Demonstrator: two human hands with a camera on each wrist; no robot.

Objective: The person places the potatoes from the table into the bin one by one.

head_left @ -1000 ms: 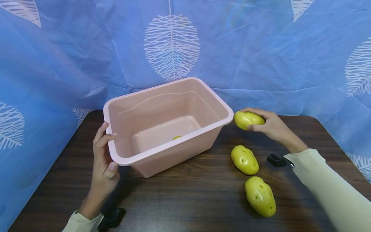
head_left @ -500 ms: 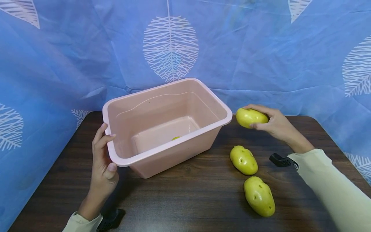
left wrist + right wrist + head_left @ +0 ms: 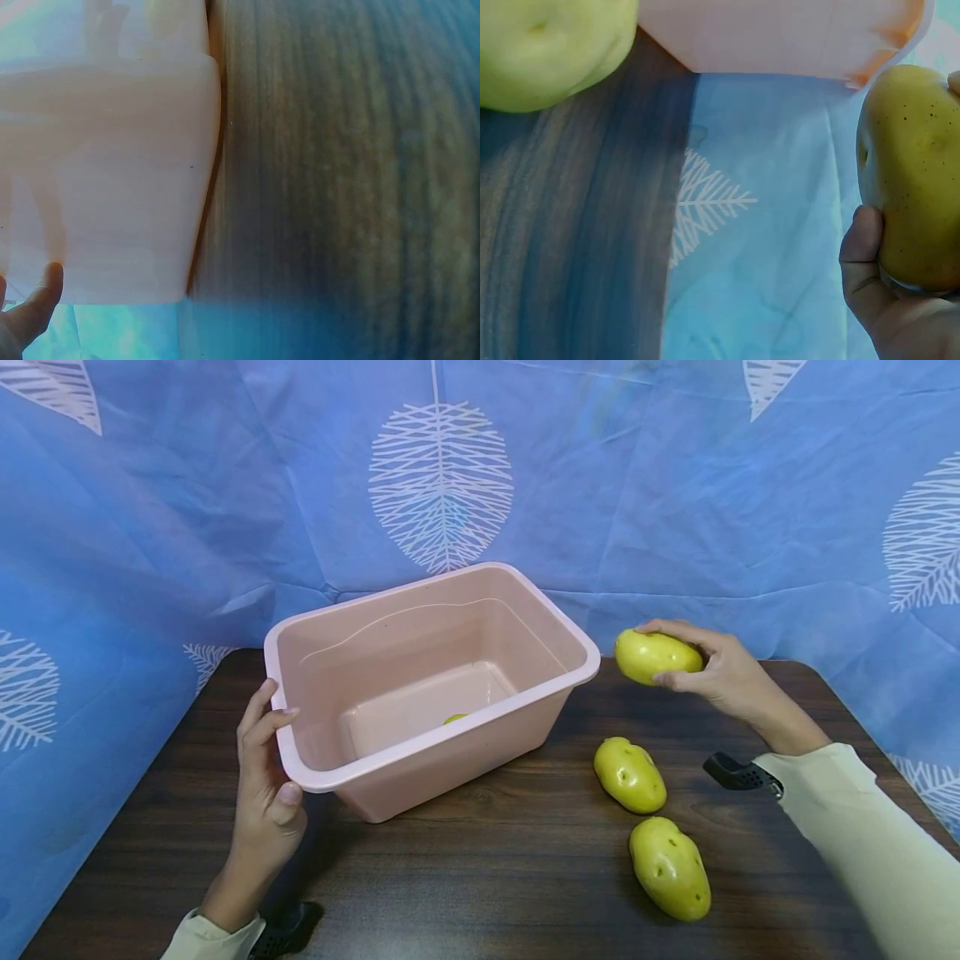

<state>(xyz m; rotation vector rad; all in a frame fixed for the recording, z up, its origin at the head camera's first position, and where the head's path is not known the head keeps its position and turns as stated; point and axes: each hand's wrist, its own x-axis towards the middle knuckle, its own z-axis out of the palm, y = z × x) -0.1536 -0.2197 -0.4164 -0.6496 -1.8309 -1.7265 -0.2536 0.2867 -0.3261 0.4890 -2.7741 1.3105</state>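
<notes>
In the head view, my right hand (image 3: 727, 677) grips a smooth yellow potato (image 3: 651, 655) between thumb and fingers, above the table just right of the pink tub (image 3: 457, 764). The right wrist view shows this potato upright, the thumb along its side. My left hand (image 3: 261, 802) holds the tub's left rim, fingers bent over the edge and thumb beneath. Two dimpled yellow-green potatoes lie on the table, a farther potato (image 3: 630, 775) and a nearer potato (image 3: 670, 868). Inside the tub, a small yellow piece (image 3: 455, 718) shows; the front wall hides the rest.
The dark wood table (image 3: 480, 893) carries everything. A blue cloth (image 3: 637, 485) with white leaf prints hangs right behind the table's back edge. Black straps sit on both wrists, including a right wrist strap (image 3: 738, 772).
My right hand has drawn the potato slightly right and up, away from the tub's right corner. The left hand, tub and two table potatoes stay in place.
</notes>
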